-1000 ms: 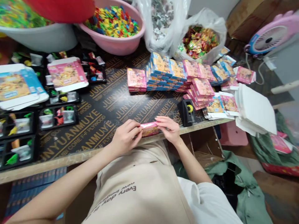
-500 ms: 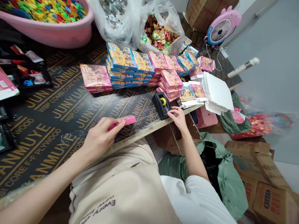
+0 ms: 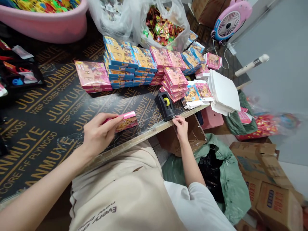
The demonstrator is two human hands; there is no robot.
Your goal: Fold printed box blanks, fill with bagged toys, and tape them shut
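Note:
My left hand (image 3: 97, 134) grips a small pink printed box (image 3: 124, 121), holding it tilted just above the black plywood table (image 3: 60, 106) near its front edge. My right hand (image 3: 181, 127) is at the table's edge, fingers pinched together right below the black tape dispenser (image 3: 165, 105) with its yellow roll; what they pinch is too small to make out. Stacks of closed pink and blue boxes (image 3: 134, 65) lie across the table behind the dispenser.
A pink basin (image 3: 48, 27) of coloured toys and clear bags of sweets (image 3: 163, 29) stand at the back. Flat white cartons (image 3: 223, 93) lie at the right edge. Black trays (image 3: 21, 75) sit left. A pink fan (image 3: 229, 21), cardboard boxes (image 3: 267, 179) and green cloth (image 3: 231, 179) lie beyond.
My right hand let go of the pink box and reached right to the tape dispenser, then drew back to the table edge. My left hand kept the box and tilted it.

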